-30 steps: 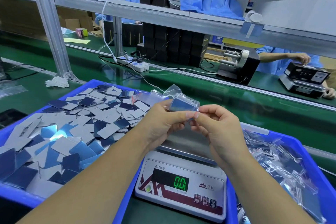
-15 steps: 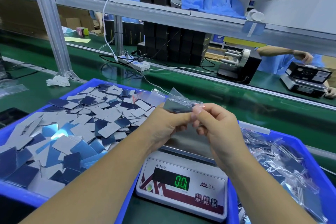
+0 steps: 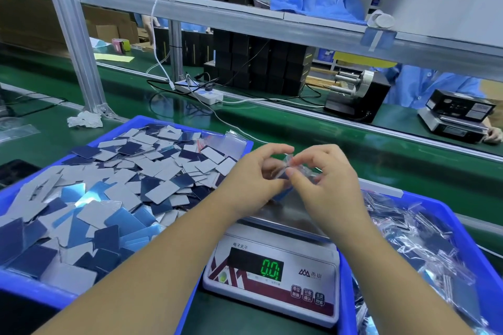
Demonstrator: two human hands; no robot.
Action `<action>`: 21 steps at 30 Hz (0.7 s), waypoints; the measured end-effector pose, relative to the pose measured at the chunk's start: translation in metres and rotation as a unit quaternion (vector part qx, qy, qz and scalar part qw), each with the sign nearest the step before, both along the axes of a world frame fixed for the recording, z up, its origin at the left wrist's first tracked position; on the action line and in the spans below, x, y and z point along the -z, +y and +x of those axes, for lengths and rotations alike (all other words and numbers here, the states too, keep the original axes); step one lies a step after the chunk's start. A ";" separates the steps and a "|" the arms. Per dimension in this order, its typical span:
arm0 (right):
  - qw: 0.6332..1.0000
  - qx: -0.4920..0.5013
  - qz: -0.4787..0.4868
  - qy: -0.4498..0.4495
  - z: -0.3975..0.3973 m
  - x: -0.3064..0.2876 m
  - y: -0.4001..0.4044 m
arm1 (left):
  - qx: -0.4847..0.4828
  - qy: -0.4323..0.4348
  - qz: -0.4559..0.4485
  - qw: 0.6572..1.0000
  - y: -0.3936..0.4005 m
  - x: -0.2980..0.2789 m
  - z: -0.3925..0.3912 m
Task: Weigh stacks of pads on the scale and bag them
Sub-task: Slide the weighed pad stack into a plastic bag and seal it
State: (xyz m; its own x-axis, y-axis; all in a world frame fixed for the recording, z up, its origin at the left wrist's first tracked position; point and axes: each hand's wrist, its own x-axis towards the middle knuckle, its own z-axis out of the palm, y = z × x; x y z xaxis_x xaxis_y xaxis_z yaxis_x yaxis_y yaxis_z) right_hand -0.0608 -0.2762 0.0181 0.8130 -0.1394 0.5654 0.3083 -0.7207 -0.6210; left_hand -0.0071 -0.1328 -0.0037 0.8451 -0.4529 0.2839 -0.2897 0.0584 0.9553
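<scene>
small clear bag [image 3: 295, 170] of pads above scale [image 3: 275, 266], display 0.0

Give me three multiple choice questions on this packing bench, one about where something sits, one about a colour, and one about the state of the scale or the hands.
1. Where do the loose pads lie?
A. In the blue bin on the left
B. On the scale's pan
C. On the upper shelf

2. What colour are the scale digits?
A. Red
B. Green
C. White

3. What are the left hand and right hand doing?
A. Resting flat on the belt
B. Pressing the scale's buttons
C. Pinching a small clear bag between them, above the scale

Answers: 1 A, the pads fill the left bin. 2 B, the display glows green. 3 C, the fingertips of both hands meet on the bag over the bare pan.
</scene>
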 end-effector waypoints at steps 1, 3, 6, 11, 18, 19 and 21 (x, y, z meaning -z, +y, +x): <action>0.999 -0.004 -0.008 0.031 0.000 0.001 0.000 | -0.005 -0.007 0.023 1.000 -0.001 0.002 0.000; 0.997 -0.012 -0.026 0.075 -0.001 0.002 0.000 | -0.010 -0.026 0.054 0.998 -0.002 0.004 0.000; 0.998 -0.018 -0.027 0.058 -0.002 -0.001 -0.003 | -0.022 -0.040 0.035 0.998 0.001 0.001 0.000; 0.997 -0.010 -0.012 0.071 0.001 0.000 -0.007 | -0.055 0.003 -0.001 0.999 0.007 -0.001 0.005; 0.999 -0.002 0.043 0.015 -0.001 -0.002 -0.011 | -0.040 0.064 -0.021 0.997 0.007 -0.004 0.003; 0.999 -0.001 0.047 0.015 -0.001 -0.002 -0.012 | -0.039 0.080 -0.035 0.995 0.007 -0.005 0.004; 0.998 -0.002 0.053 0.016 -0.001 -0.002 -0.014 | -0.038 0.102 -0.053 0.993 0.008 -0.006 0.004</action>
State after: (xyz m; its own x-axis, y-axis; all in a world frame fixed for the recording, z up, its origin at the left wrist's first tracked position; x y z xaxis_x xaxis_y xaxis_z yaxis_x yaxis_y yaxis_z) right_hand -0.0616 -0.2897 0.0197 0.8315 -0.1940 0.5205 0.2890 -0.6491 -0.7036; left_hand -0.0029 -0.1247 0.0020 0.9207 -0.3619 0.1462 -0.0983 0.1476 0.9842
